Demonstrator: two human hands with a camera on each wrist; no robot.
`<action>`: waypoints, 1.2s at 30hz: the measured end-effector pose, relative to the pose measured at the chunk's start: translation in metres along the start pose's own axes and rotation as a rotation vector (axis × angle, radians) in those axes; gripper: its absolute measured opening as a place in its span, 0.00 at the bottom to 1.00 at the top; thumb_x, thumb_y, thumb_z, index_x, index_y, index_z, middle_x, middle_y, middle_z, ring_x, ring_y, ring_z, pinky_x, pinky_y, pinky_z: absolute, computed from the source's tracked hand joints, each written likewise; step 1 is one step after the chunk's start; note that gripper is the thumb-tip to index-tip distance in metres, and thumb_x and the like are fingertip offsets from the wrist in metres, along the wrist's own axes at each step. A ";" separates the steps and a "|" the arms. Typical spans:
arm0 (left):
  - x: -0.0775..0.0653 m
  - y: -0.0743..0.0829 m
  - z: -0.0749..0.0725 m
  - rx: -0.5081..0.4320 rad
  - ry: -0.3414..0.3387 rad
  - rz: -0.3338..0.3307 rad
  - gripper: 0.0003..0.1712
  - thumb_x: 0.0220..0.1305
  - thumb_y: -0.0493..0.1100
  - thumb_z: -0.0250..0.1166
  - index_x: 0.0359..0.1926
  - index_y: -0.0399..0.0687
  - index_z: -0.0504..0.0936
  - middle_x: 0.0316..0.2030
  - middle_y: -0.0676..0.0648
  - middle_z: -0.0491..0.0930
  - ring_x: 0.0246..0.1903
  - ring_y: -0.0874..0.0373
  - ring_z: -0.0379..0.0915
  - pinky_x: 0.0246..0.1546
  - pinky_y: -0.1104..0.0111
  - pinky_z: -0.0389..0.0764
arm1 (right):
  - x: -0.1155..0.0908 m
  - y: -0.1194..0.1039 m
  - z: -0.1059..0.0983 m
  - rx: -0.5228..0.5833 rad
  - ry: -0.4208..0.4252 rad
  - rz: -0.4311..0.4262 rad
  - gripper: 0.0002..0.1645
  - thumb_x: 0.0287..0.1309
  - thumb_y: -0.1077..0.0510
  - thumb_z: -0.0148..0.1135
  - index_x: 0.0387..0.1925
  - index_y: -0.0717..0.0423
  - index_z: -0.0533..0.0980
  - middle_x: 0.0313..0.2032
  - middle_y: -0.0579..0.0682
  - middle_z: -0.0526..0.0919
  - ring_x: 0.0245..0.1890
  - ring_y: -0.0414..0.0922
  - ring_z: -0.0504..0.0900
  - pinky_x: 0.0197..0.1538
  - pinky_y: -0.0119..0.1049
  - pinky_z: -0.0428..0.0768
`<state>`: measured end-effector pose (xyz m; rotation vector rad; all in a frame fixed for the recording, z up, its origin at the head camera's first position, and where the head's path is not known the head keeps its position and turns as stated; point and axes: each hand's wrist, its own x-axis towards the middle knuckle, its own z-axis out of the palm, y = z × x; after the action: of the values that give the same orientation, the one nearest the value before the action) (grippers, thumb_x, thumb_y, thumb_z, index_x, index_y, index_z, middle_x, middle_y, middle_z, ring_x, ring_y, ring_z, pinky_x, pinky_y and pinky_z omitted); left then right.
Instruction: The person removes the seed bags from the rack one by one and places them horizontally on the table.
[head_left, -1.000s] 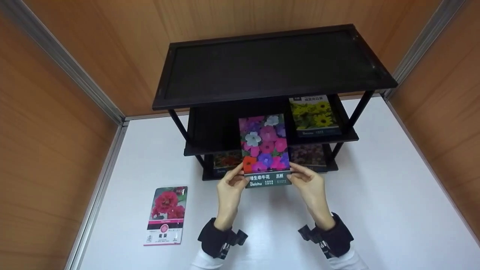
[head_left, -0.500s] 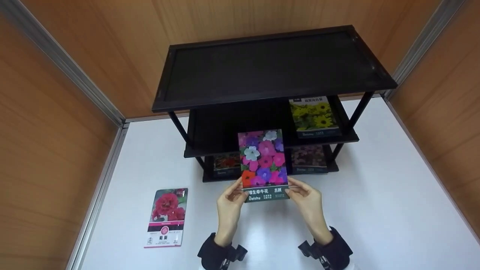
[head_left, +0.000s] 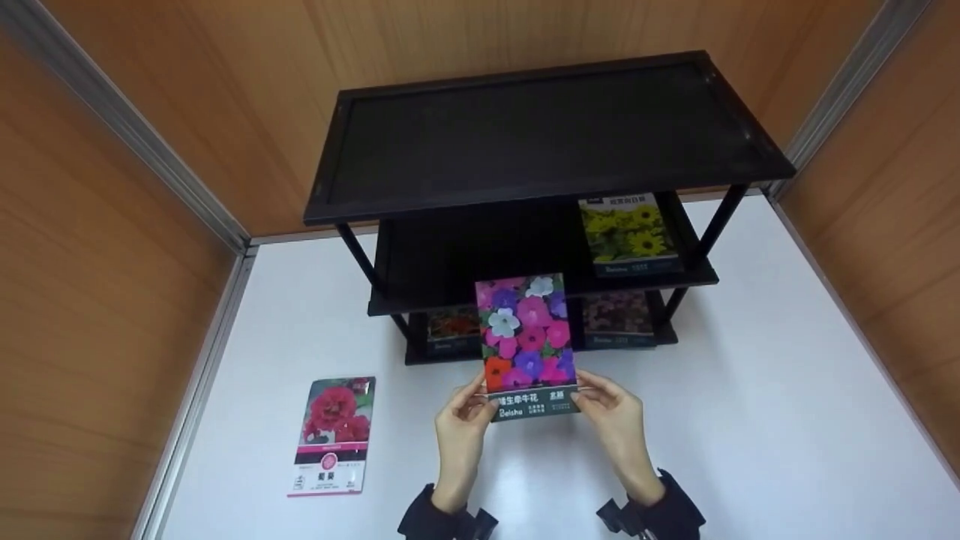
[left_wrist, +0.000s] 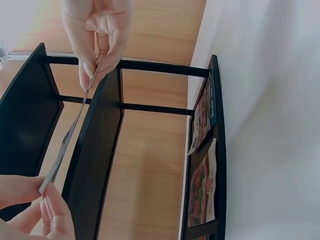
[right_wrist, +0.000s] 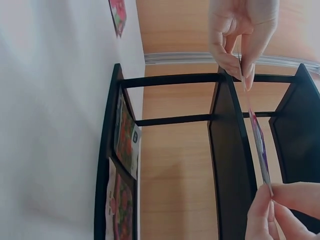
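A seed packet [head_left: 527,330] with pink, purple, red and white flowers is held up in front of the black rack, face toward the head camera. My left hand [head_left: 461,431] pinches its lower left corner between thumb and fingers. At the lower right corner my right hand [head_left: 619,431] has a matching pinch. Both wrist views show the packet [left_wrist: 67,142] nearly edge-on, spanning the two hands. Its top overlaps the front edge of the middle shelf [head_left: 450,304] in the head view. The curled fingers behind the packet are partly hidden.
The rack's top board [head_left: 547,135] overhangs the middle shelf, where a yellow-flower packet [head_left: 630,236] lies at right. Below, packets with red flowers [head_left: 454,326] and pink flowers [head_left: 619,315] lie on the bottom shelf. A red-flower packet [head_left: 332,435] lies on the white table at left.
Both hands have drawn the seed packet back from the rack toward the body. More of the middle and bottom shelves now shows. The other packets have stayed where they were.
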<state>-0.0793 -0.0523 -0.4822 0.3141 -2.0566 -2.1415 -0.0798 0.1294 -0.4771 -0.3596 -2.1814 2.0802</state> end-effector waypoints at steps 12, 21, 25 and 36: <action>-0.008 -0.009 -0.004 0.037 0.003 0.005 0.24 0.44 0.24 0.61 0.48 0.32 0.76 0.34 0.42 0.74 0.33 0.59 0.69 0.35 0.74 0.75 | -0.011 0.011 0.002 0.013 0.030 0.033 0.21 0.44 0.72 0.61 0.44 0.70 0.74 0.41 0.61 0.77 0.35 0.42 0.78 0.37 0.27 0.76; -0.014 -0.018 -0.008 0.063 0.013 -0.056 0.24 0.44 0.25 0.61 0.48 0.34 0.76 0.34 0.43 0.74 0.33 0.58 0.69 0.34 0.74 0.75 | -0.018 0.022 0.004 0.009 0.035 0.087 0.21 0.43 0.71 0.62 0.44 0.69 0.74 0.40 0.59 0.78 0.34 0.39 0.78 0.37 0.28 0.77; -0.017 -0.022 -0.010 0.076 0.016 -0.062 0.25 0.44 0.25 0.61 0.48 0.34 0.76 0.34 0.43 0.74 0.32 0.59 0.69 0.33 0.74 0.75 | -0.021 0.026 0.005 -0.004 0.030 0.105 0.21 0.43 0.71 0.62 0.44 0.69 0.74 0.40 0.59 0.78 0.33 0.38 0.78 0.36 0.28 0.77; -0.020 -0.034 -0.018 0.135 0.042 -0.087 0.24 0.43 0.26 0.64 0.47 0.35 0.77 0.33 0.45 0.75 0.31 0.59 0.68 0.32 0.74 0.73 | -0.023 0.041 0.010 -0.040 -0.006 0.112 0.20 0.43 0.72 0.61 0.43 0.69 0.74 0.39 0.59 0.78 0.34 0.40 0.78 0.36 0.28 0.77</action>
<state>-0.0545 -0.0627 -0.5155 0.4698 -2.2076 -2.0279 -0.0562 0.1160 -0.5163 -0.4907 -2.2587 2.0974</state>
